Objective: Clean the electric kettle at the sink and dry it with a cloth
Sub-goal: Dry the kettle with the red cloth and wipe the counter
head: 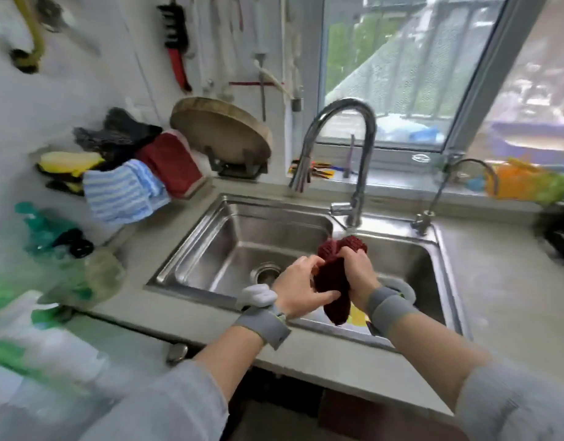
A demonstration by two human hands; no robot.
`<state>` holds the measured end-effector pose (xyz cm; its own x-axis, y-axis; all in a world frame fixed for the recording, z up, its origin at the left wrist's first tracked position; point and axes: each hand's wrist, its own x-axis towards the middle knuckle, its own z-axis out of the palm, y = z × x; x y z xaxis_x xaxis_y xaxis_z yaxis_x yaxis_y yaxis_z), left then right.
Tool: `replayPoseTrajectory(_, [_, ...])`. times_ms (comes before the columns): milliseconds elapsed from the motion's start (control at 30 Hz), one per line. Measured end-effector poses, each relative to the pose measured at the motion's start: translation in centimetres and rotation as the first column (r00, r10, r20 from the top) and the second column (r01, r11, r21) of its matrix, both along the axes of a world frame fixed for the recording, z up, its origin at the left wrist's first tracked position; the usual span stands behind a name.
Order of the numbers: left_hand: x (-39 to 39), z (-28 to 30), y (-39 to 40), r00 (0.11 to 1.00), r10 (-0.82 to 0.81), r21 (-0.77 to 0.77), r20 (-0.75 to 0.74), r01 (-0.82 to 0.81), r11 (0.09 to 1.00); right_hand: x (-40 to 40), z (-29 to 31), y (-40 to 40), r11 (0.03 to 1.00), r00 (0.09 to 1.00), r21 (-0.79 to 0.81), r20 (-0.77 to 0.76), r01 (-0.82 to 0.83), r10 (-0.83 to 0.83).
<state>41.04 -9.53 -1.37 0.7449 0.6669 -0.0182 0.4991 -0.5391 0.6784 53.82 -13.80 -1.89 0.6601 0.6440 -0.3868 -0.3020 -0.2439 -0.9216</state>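
Over the stainless sink [210, 237], both hands wring a dark red cloth [333, 281], the left hand [301, 289] gripping its middle and the right hand [357, 270] clenching its upper end. Behind them rises the curved faucet [347, 148], mounted on the grey surface [503, 281].

Sink [185, 265] set in table [497, 281], window [401, 58] behind. Faucet [354, 138] at sink's back rim. Both hands, left hand [298, 289] and right hand [357, 272], over basin, gripping cloth [333, 281] between them. Cutting board [221, 130] and folded towels [140, 179] back-left.
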Motion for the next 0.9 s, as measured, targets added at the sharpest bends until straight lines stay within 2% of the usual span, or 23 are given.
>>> replayPoseTrajectory(167, [12.4,-2.0,-7.4,0.998,-0.011,-0.119,0.067,0.019,0.993,10.2,-0.2,-8.8,0.974,0.973,0.008,-0.034,0.228,-0.227])
replayPoseTrajectory(233, [15.1,-2.4,-9.1,0.997,-0.023,-0.190,0.078,0.037,0.981,12.7,-0.9,-10.8,0.974,0.972,-0.019,0.068,0.228,-0.226])
replayPoseTrajectory(300, [19.0,-2.6,-11.9,0.994,-0.091,-0.198,0.060,0.102,0.975,16.1,-1.0,-14.5,0.954,0.940,-0.107,0.232,0.280,-0.250])
replayPoseTrajectory(400, [23.8,-1.6,-15.2,0.972,-0.225,-0.337,0.071,0.236,0.911,20.8,-1.1,-19.6,0.857,0.849,-0.255,0.423,0.447,-0.317])
replayPoseTrajectory(500, [27.7,-0.8,-16.3,0.953,-0.294,-0.508,0.071,0.288,0.812,25.0,-1.2,-23.2,0.795,0.851,-0.436,0.494,0.421,-0.179])
replayPoseTrajectory(567, [29.4,-1.3,-15.9,0.956,-0.289,-0.449,-0.041,0.241,0.861,27.5,-2.2,-24.8,0.745,0.896,-0.565,0.434,0.354,-0.096])
replayPoseTrajectory(667, [29.8,-3.8,-16.1,0.926,-0.145,-0.077,-0.348,0.126,0.989,29.3,-5.2,-26.5,0.693,0.933,-0.663,0.359,0.283,-0.038])
replayPoseTrajectory(700, [29.8,-4.8,-16.7,0.913,-0.085,0.041,-0.399,0.110,0.993,29.4,-6.4,-26.7,0.690,0.943,-0.678,0.331,0.255,-0.024])
replayPoseTrajectory(733, [29.9,-6.3,-17.5,0.908,-0.076,0.095,-0.413,0.125,0.988,29.3,-8.3,-26.7,0.687,0.955,-0.690,0.297,0.228,-0.019])
replayPoseTrajectory(800, [29.6,-9.3,-19.0,0.889,-0.205,0.089,-0.410,0.263,0.961,27.9,-10.2,-26.4,0.695,0.960,-0.680,0.273,0.234,-0.056])
replayPoseTrajectory(900, [29.0,-14.3,-20.0,0.680,-0.400,0.074,-0.615,0.555,0.829,25.7,-13.3,-25.0,0.664,0.970,-0.710,0.215,0.235,-0.114])
